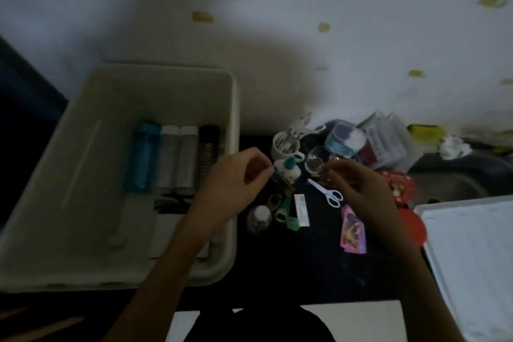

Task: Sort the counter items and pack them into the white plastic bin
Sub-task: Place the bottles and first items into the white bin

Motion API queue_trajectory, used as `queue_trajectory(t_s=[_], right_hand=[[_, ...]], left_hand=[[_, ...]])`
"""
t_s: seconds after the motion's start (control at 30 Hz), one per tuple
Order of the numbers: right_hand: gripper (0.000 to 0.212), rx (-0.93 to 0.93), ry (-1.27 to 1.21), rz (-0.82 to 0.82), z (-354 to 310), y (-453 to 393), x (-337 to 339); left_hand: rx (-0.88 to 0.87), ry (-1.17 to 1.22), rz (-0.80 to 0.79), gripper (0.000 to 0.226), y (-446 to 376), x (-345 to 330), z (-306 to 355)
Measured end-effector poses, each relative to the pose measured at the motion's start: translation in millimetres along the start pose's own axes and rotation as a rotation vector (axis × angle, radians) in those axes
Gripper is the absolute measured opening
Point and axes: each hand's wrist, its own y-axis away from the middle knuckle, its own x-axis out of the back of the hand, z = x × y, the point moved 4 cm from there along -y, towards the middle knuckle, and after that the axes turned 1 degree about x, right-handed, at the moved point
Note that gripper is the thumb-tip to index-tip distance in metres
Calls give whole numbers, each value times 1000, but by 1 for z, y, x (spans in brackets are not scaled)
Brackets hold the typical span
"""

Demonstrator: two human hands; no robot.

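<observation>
sitting at the left of the dark desk (319, 264), the white plastic bin (83, 175) holds four tubes side by side against its far right wall: a blue tube (143, 155), two grey tubes (177, 158) and a black tube (206, 155), with small dark items below them. our left hand (236, 183) hovers at the bin's right rim, fingers curled, thumb and forefinger pinched beside a small white bottle with a teal cap (286, 169); whether they grip it we cannot tell. our right hand (358, 189) is near a clear round container (316, 164), fingers curled; its hold is unclear. white scissors (327, 193), a white mug (286, 144) and a pink packet (352, 230) lie nearby.
</observation>
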Motion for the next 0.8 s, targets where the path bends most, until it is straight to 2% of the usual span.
queue_trajectory(t_s=[0.13,0.27,0.37,0.47,0.6,0.7,0.8], right_hand=[[13,-81,6,-30,58,18,49],[9,-184,129,-48,129,34,71],[28,-374,200,-113,196,42,58],[43,-531,290,-223,245,50,30],[43,-588,386,-217,274,57,7],[43,-624,363,-150,275,61,4],[43,-707,262,-114,278,61,3]], left_hand=[[72,-29,-89,4,-13,-84,15],[166,-145,-221,9,-29,-176,8],[242,-234,-350,18,-33,-248,-7],[397,-201,-457,31,-30,-308,-28],[577,-10,-437,44,-22,-351,-37],[668,249,-312,60,-19,-378,-61],[735,426,-251,47,-17,-378,-52]])
